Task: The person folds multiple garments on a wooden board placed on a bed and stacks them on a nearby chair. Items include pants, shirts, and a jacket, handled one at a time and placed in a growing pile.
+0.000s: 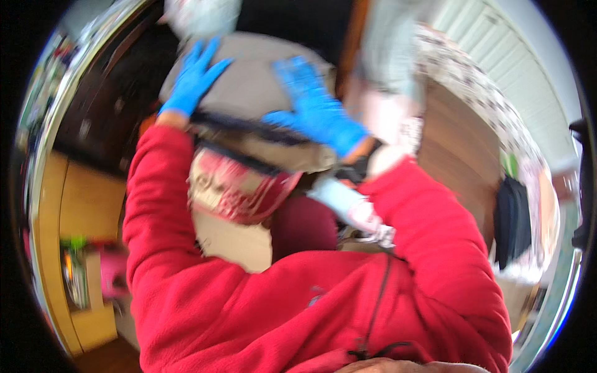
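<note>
Both my hands wear blue gloves and lie on a grey-brown padded fabric piece [252,70], which could be a cushion or a soft bag. My left hand [193,79] rests at its left side, fingers spread. On the right side lies my right hand [315,105], blurred, with its thumb held apart from the other fingers. A dark band [252,128] runs along the near edge of the piece. Below it hangs a red and cream patterned fabric item [238,186]. Neither hand is closed around anything.
Yellow wooden cabinets [88,200] and a dark cabinet [100,98] stand to the left. On the right are a brown wooden surface [459,135], patterned fabric [459,56] and a dark bag-like item [512,221]. A whitish plastic bag [203,16] sits beyond the padded piece.
</note>
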A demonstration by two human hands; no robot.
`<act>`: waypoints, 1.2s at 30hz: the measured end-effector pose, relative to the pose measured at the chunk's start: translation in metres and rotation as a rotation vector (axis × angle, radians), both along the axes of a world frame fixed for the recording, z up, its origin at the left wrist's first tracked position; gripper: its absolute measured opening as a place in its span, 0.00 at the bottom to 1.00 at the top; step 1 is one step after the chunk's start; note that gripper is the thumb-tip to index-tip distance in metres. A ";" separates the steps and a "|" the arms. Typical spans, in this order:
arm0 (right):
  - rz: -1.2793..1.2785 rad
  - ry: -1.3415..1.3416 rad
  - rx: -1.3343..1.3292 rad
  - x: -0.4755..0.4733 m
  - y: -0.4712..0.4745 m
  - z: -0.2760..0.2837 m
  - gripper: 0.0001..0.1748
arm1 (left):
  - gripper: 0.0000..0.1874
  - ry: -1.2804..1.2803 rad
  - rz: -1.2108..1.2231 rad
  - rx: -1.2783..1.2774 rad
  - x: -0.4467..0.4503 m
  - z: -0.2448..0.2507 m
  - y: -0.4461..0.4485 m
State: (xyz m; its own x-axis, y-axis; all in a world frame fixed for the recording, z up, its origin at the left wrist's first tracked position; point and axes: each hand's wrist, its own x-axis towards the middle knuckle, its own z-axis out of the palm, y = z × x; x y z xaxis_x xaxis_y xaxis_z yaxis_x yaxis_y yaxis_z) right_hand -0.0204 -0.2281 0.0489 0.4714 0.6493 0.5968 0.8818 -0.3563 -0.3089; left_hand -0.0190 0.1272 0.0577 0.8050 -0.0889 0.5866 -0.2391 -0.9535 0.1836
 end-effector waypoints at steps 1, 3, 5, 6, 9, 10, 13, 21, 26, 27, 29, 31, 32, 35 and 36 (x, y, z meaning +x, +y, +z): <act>0.023 -0.106 0.063 0.008 0.002 0.008 0.59 | 0.34 0.045 -0.056 -0.029 0.006 0.003 0.006; 0.048 0.010 0.029 -0.003 -0.003 0.023 0.57 | 0.35 0.088 -0.082 -0.125 0.015 0.007 0.014; -0.052 0.167 -0.077 -0.018 -0.019 0.043 0.56 | 0.33 0.148 -0.031 0.006 0.027 0.014 0.024; -0.002 0.192 -0.060 -0.032 -0.041 0.045 0.57 | 0.32 0.209 -0.001 -0.027 0.020 0.010 0.033; -0.005 0.158 -0.159 -0.057 -0.127 0.059 0.58 | 0.29 0.245 0.164 0.138 0.032 0.011 0.058; 0.026 0.145 -0.116 -0.061 -0.169 0.063 0.56 | 0.29 0.274 0.085 0.003 0.035 0.011 0.066; -0.172 0.195 -0.187 -0.087 -0.313 0.070 0.48 | 0.28 0.348 0.034 -0.058 0.036 0.018 0.076; -1.151 0.510 -0.202 -0.207 -0.646 0.053 0.43 | 0.30 0.244 0.145 -0.290 -0.048 0.070 0.006; -1.671 0.344 -0.283 -0.235 -0.721 0.014 0.53 | 0.24 -0.025 -0.007 -0.241 -0.101 0.058 -0.058; -1.656 0.378 -0.335 -0.233 -0.726 0.007 0.53 | 0.24 -0.021 -0.003 -0.200 -0.112 0.054 -0.069; -1.650 0.449 -0.446 -0.230 -0.734 -0.001 0.53 | 0.24 0.067 0.009 -0.291 -0.130 0.050 -0.089; -1.581 0.470 -0.481 -0.227 -0.746 0.000 0.49 | 0.24 0.071 -0.003 -0.209 -0.147 0.052 -0.104; -1.548 0.457 -0.458 -0.227 -0.755 0.004 0.46 | 0.24 0.089 0.016 -0.174 -0.153 0.055 -0.110; -1.414 0.533 -0.374 -0.227 -0.780 0.014 0.37 | 0.23 0.099 -0.005 -0.097 -0.165 0.067 -0.120; -1.362 0.559 -0.361 -0.227 -0.785 0.015 0.36 | 0.23 0.091 -0.008 -0.085 -0.167 0.071 -0.121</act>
State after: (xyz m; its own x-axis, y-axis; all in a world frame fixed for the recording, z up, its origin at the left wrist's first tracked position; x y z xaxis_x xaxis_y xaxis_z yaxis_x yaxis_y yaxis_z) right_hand -0.2476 -1.0135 0.0640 0.9201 -0.3882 0.0517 -0.3710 -0.9063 -0.2024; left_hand -0.1861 0.0058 0.1286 0.8544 -0.0487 0.5173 -0.2258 -0.9315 0.2853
